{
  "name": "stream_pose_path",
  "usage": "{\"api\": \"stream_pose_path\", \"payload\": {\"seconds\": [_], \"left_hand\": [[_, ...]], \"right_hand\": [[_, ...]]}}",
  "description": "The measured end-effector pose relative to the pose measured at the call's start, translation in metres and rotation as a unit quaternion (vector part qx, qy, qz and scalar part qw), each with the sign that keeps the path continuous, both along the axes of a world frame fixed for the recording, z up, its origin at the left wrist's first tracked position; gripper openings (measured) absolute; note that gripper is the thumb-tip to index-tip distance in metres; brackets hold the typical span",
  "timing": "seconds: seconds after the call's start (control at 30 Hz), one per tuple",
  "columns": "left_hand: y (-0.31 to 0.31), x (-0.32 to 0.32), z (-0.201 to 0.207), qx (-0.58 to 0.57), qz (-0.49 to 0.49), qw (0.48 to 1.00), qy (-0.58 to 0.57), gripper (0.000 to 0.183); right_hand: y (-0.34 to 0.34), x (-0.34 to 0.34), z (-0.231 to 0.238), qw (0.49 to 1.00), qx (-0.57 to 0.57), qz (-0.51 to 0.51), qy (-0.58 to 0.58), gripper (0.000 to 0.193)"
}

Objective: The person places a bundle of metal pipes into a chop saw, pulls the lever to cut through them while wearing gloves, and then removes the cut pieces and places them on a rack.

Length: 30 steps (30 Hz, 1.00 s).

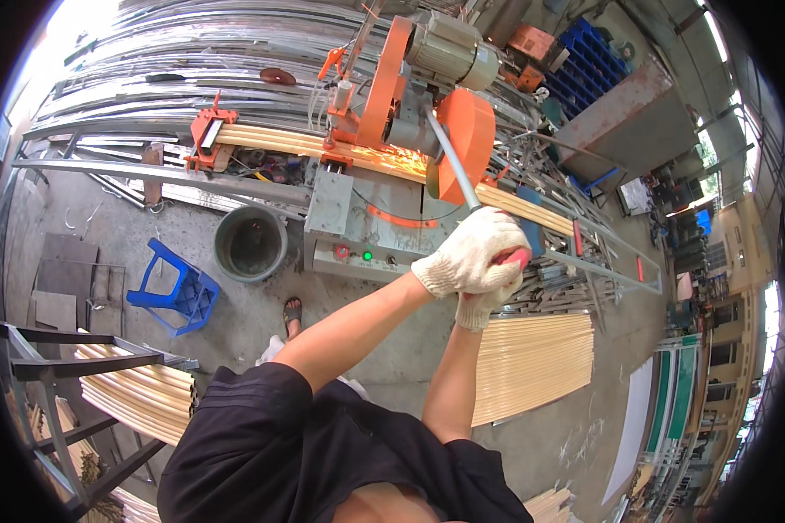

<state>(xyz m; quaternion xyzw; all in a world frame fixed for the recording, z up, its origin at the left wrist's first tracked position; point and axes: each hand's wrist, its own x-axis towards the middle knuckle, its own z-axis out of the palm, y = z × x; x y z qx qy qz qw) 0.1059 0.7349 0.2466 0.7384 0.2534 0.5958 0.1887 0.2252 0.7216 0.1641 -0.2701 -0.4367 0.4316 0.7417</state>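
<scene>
Left hand (473,248), off-white knit glove: closed around the near end of a long, smooth, grey cylindrical metal lever (453,163). Right hand (490,305), matching glove: just below the left, mostly covered; its grip cannot be told. Beyond the hands: rounded orange metal blade guard (469,144); slim, glossy pale-gold tubes (525,208) side by side beneath it, bright orange sparks (399,161) over them. Farther beyond: ribbed grey cylindrical motor (453,54). Well left: round dark-grey bucket (222,253); angular blue plastic stool (183,296). Right, nearer the body: flat, ridged stack of pale-gold lengths (532,362).
</scene>
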Motion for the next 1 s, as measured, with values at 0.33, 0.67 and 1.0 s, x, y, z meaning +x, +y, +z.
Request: {"api": "stream_pose_path", "payload": {"seconds": [0.33,0.67,1.0], "left_hand": [[-0.004,-0.003,-0.001,-0.002,-0.015,1.0,0.003,0.015],[-0.009,-0.002,-0.009,0.007,-0.017,1.0,-0.008,0.016],[-0.012,0.0,-0.019,0.0,-0.021,1.0,0.001,0.016]], "right_hand": [[-0.001,0.003,-0.016,1.0,0.006,-0.027,-0.01,0.04],[-0.01,0.005,-0.032,0.999,-0.011,-0.047,0.005,0.038],[-0.016,0.005,-0.032,0.999,-0.019,-0.034,0.029,0.032]]}}
